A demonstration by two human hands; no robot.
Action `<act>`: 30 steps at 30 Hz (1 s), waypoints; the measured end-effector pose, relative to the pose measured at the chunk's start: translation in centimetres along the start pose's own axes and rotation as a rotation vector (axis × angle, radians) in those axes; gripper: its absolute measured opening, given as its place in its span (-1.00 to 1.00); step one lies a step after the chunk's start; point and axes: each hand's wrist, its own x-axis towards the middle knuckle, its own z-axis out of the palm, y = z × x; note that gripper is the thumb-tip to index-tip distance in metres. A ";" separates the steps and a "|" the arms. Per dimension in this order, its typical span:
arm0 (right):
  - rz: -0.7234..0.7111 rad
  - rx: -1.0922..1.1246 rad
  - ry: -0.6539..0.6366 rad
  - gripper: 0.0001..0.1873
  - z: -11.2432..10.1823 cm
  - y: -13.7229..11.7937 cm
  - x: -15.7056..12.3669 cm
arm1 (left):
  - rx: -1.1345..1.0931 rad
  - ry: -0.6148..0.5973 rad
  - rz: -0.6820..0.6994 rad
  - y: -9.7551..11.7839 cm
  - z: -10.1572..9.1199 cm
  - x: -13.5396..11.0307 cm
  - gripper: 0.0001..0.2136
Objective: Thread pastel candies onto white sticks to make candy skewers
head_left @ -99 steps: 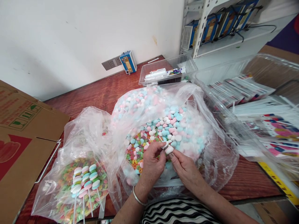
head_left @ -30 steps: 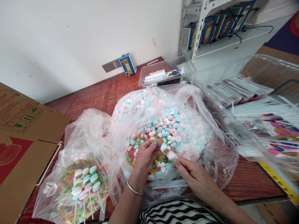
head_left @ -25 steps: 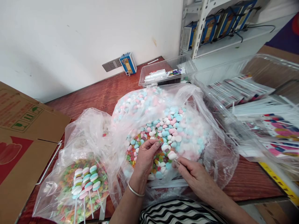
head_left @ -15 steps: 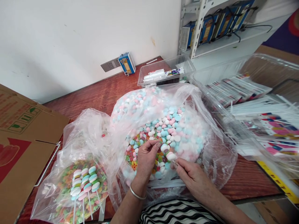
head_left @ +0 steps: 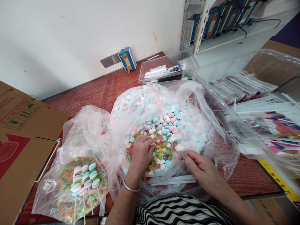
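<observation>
In the head view my right hand [head_left: 199, 165] pinches the lower end of a candy skewer [head_left: 180, 147], with white and pink candies threaded near its upper end. My left hand [head_left: 142, 153] is over gummy rings [head_left: 161, 147] in the opened plastic bag, its fingers curled and thumb drawn in; what they pinch, if anything, is hidden. Pink, blue and white button-shaped candies [head_left: 167, 123] surround the rings. To the left, several finished candy skewers [head_left: 86, 179] lie on a clear bag of gummy rings [head_left: 63, 200].
White sticks [head_left: 171, 179] lie at the near side of the opened bag. A cardboard box [head_left: 30, 125] stands at left. On the right a clear plastic bin [head_left: 234, 125] holds printed cards and sticks. A smaller clear tray [head_left: 145, 67] and a blue device [head_left: 127, 59] sit near the wall.
My left hand has come away from the skewer, leftward onto the gummy rings. My right hand has shifted slightly right with the skewer, still holding it.
</observation>
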 end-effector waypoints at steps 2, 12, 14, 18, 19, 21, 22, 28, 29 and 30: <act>-0.006 0.004 -0.026 -0.67 0.2 -0.1 -0.1 | 0.038 -0.078 0.055 0.3 0.6 -0.1 -0.82; -0.006 0.000 -0.071 -0.66 0.5 0.2 -0.6 | -0.073 -0.061 -0.025 2.3 2.7 0.3 -0.89; -0.006 -0.001 -0.086 -0.65 0.4 0.3 -0.8 | -0.256 0.027 -0.153 2.4 2.6 0.3 -0.92; -0.005 -0.007 -0.118 -0.67 0.6 0.2 -1.0 | -0.748 0.074 -0.490 2.8 2.1 0.4 -0.90; -0.002 -0.005 -0.125 -0.67 0.8 0.2 -1.1 | -0.824 0.063 -0.536 2.8 2.0 0.4 -0.88; 0.002 -0.006 -0.137 -0.68 0.9 0.2 -1.1 | -0.896 0.049 -0.582 3.0 1.9 0.4 -0.85; 0.000 -0.009 -0.139 -0.68 1.0 0.1 -1.1 | -0.910 0.047 -0.591 3.1 1.9 0.4 -0.84; -0.039 -0.069 -0.144 -0.64 1.3 0.6 -1.3 | -0.937 0.023 -0.511 3.3 2.1 0.3 -0.82; -0.049 -0.082 -0.148 -0.64 1.3 0.7 -1.3 | -0.978 0.033 -0.506 3.4 2.1 0.3 -0.81; -0.058 -0.100 -0.152 -0.63 1.4 0.9 -1.4 | -1.041 0.047 -0.516 3.4 2.2 0.3 -0.80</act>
